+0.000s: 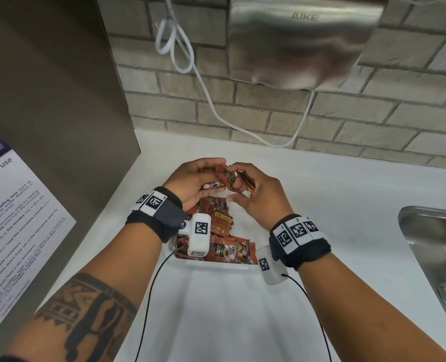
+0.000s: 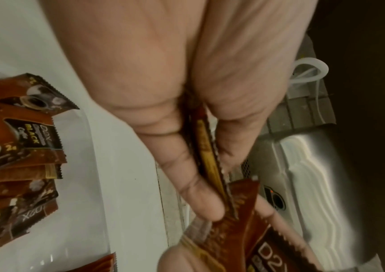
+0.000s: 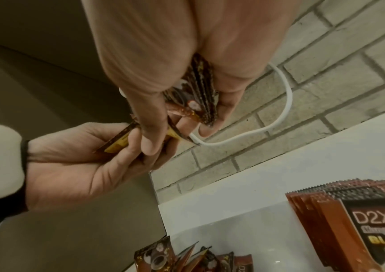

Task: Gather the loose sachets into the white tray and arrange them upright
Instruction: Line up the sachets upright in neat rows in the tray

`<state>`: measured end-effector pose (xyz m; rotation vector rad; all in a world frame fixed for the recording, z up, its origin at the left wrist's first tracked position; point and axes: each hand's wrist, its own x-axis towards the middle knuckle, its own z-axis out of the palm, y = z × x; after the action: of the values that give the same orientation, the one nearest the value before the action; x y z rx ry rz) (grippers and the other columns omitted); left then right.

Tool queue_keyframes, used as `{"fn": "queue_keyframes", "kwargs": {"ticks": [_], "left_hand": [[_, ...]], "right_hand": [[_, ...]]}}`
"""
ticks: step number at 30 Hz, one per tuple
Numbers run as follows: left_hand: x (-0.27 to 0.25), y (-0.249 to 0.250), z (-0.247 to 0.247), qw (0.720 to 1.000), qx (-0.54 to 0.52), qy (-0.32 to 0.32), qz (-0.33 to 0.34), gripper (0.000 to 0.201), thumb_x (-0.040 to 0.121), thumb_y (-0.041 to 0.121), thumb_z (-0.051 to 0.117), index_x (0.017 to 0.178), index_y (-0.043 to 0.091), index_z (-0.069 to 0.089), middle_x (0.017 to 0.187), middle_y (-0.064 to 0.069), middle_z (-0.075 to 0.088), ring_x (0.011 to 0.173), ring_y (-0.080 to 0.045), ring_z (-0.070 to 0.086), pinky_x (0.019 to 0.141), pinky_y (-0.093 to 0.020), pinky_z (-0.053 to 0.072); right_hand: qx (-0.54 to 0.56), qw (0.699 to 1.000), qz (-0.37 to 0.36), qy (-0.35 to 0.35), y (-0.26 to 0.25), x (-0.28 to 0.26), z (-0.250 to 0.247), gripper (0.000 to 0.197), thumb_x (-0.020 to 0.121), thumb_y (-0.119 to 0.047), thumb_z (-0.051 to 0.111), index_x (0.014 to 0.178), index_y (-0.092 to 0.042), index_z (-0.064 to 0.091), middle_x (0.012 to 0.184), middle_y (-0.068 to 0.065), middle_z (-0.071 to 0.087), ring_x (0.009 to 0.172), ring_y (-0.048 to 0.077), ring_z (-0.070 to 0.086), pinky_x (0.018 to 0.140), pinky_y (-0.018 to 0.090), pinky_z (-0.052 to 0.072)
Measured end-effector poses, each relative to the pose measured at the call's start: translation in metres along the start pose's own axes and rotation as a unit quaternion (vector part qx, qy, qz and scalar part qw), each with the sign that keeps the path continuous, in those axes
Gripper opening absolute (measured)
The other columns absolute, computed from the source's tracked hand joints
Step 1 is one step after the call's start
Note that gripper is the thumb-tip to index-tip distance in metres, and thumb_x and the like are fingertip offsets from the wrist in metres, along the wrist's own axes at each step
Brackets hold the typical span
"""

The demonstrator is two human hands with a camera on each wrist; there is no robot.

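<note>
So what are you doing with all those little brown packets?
A person is tidying coffee sachets. The left hand and right hand each hold a few sachets above the white tray on the counter. More sachets already sit in the tray, still jumbled, not neatly upright.

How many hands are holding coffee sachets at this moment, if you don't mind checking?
2. The left hand grips sachets above the white tray; the right hand pinches a small stack beside it. More sachets lie in the tray, some possibly hidden under the wrists.
</note>
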<state>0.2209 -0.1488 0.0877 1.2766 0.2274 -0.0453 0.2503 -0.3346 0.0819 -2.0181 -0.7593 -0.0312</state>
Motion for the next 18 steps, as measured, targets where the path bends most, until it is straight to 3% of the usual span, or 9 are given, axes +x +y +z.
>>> {"fn": "queue_keyframes", "kwargs": {"ticks": [3,6,8,11,13,15,18], "left_hand": [[-0.001,0.001,-0.001,1.0,0.009,-0.006,0.008,0.035,0.092,-0.001,0.063,0.125,0.009,0.065,0.109,-0.01,0.072,0.092,-0.016,0.07,0.074,-0.026,0.059],[-0.005,0.002,0.003,1.0,-0.017,-0.015,0.005,0.031,0.097,0.016,0.061,0.126,0.008,0.065,0.112,-0.01,0.071,0.097,-0.018,0.069,0.076,-0.029,0.06],[-0.005,0.002,0.003,1.0,-0.02,-0.021,0.001,0.035,0.095,0.021,0.063,0.127,0.007,0.065,0.116,-0.009,0.071,0.1,-0.018,0.069,0.079,-0.03,0.06],[-0.003,0.0,0.0,1.0,0.023,-0.012,0.001,0.038,0.089,0.001,0.069,0.126,0.008,0.065,0.115,-0.012,0.071,0.097,-0.02,0.071,0.079,-0.03,0.06],[-0.001,-0.001,-0.004,0.999,0.044,-0.004,0.007,0.044,0.084,-0.009,0.069,0.124,0.009,0.067,0.118,-0.018,0.071,0.099,-0.03,0.071,0.087,-0.038,0.06],[0.001,-0.001,-0.01,0.996,0.082,-0.004,0.031,0.047,0.081,-0.011,0.071,0.122,0.012,0.068,0.117,-0.017,0.071,0.107,-0.035,0.069,0.095,-0.044,0.056],[0.001,-0.001,-0.016,0.986,0.152,-0.025,0.069,0.047,0.077,-0.01,0.076,0.117,0.015,0.071,0.12,-0.008,0.071,0.113,-0.027,0.067,0.096,-0.042,0.055]], "right_hand": [[-0.007,1.0,0.0,0.007,0.001,-0.001,-0.002,0.055,0.081,-0.011,0.08,0.124,-0.038,0.059,0.085,-0.026,0.06,0.083,-0.01,0.06,0.083,0.005,0.045],[-0.026,0.999,-0.018,0.019,0.0,-0.001,0.0,0.053,0.084,-0.01,0.076,0.126,-0.037,0.058,0.094,-0.026,0.063,0.089,-0.004,0.063,0.089,0.016,0.051],[-0.054,0.997,-0.037,0.027,0.001,-0.001,0.0,0.053,0.085,-0.011,0.073,0.127,-0.039,0.056,0.105,-0.019,0.068,0.097,0.004,0.066,0.091,0.025,0.055],[-0.075,0.996,-0.042,0.01,0.001,-0.003,-0.003,0.057,0.085,-0.011,0.073,0.127,-0.042,0.053,0.111,-0.014,0.068,0.099,0.007,0.066,0.089,0.034,0.056],[-0.028,1.0,-0.004,0.001,-0.002,-0.003,-0.006,0.059,0.079,-0.015,0.082,0.124,-0.043,0.055,0.098,-0.017,0.065,0.085,0.0,0.062,0.079,0.031,0.058],[0.047,0.998,0.049,0.016,-0.005,0.0,-0.012,0.067,0.066,-0.023,0.092,0.122,-0.039,0.058,0.09,-0.011,0.062,0.075,0.001,0.058,0.074,0.023,0.054],[0.114,0.984,0.133,0.016,-0.006,0.009,-0.024,0.069,0.064,-0.032,0.092,0.123,-0.032,0.058,0.097,-0.004,0.067,0.086,0.008,0.064,0.078,0.02,0.051]]}}
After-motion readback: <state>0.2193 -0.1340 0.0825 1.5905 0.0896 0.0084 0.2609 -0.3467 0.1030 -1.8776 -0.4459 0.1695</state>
